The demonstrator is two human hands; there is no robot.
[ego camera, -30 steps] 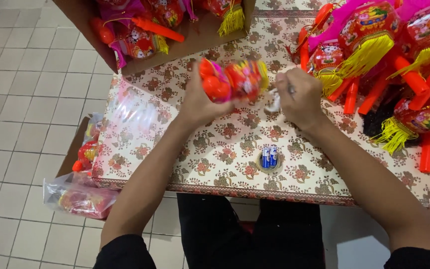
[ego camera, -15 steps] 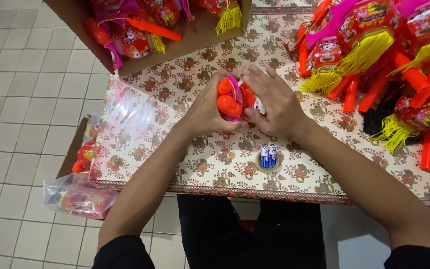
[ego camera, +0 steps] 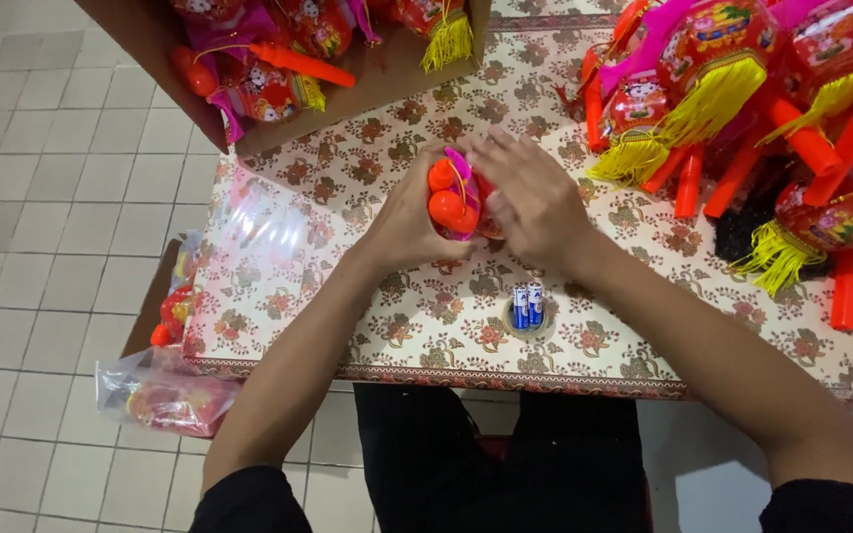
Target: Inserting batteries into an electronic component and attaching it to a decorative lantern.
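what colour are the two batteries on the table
Blue and white batteries, seen in the head view.

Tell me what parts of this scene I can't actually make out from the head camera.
- Red toy lantern: mostly hidden in the head view by the left hand and right hand wrapped around it.
- Batteries: too small to tell their markings.
- Cardboard box: cut off by the top edge.
- Lantern pile: cut off by the top and right edges.
- Bagged lantern on the floor: blurred by its plastic wrap.
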